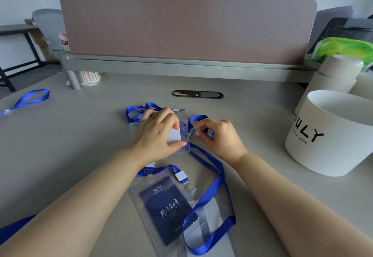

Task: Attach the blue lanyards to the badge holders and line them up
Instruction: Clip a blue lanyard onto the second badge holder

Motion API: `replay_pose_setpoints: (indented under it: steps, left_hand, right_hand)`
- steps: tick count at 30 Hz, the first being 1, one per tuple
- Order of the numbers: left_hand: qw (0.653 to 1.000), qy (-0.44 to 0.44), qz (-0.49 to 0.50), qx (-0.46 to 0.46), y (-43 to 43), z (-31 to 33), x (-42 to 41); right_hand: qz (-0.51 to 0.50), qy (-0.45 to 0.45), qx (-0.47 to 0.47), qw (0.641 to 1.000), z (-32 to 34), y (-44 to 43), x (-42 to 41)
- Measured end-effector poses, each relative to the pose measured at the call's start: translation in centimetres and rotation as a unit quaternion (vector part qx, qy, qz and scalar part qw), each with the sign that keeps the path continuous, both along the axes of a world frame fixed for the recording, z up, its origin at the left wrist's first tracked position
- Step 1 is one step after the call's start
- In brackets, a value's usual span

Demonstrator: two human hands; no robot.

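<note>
Two bare hands worked at the middle of a pale grey desk (80, 135). The left hand (157, 133) lay flat, fingers together, pressing a clear soft-plastic holder (184, 135) with a white card inside onto the desk. The right hand (218, 135) was curled, its fingertips pinching the clip end of a lanyard (214, 162) just beside the holder's slotted edge.

At least three blue lanyards of flat woven ribbon showed: the pinched one, looping down toward the near edge; a bunched one (137, 111) behind the left hand; and a third (30, 98) lying well apart at far left. A second holder (141, 212), rectangular and clear, lay nearer, carrying a dark blue card (167, 208) with white handwritten-style characters too small to read.

At right stood a white round tub (331, 135) lettered "ULY" in black, a cream lidded cup (335, 77) behind it.
</note>
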State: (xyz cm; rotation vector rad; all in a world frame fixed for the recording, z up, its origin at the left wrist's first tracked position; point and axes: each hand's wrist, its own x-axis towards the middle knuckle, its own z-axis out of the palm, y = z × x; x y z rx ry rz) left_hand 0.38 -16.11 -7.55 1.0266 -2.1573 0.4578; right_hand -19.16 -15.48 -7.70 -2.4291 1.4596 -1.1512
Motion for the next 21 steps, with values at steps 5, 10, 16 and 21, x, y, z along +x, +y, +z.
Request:
replay_pose_setpoints:
  steps: [5,10,16,21]
  left_hand:
    - [1.000,0.002,0.005,-0.015,0.06,0.15,-0.10]
    - [1.000,-0.009,0.003,-0.010,0.04,0.06,-0.05]
    - [1.000,-0.008,0.007,-0.003,0.06,0.11,-0.08]
    - [1.000,-0.002,0.007,0.015,0.17,0.09,0.05]
  right_hand:
    - [0.000,0.013,-0.025,1.000,-0.04,0.16,0.33]
    - [0.016,-0.002,-0.006,1.000,-0.17,0.37,0.61]
    - [0.025,-0.031,0.061,0.997,-0.31,0.43,0.71]
    - [0.048,-0.072,0.110,0.990,-0.28,0.49,0.81]
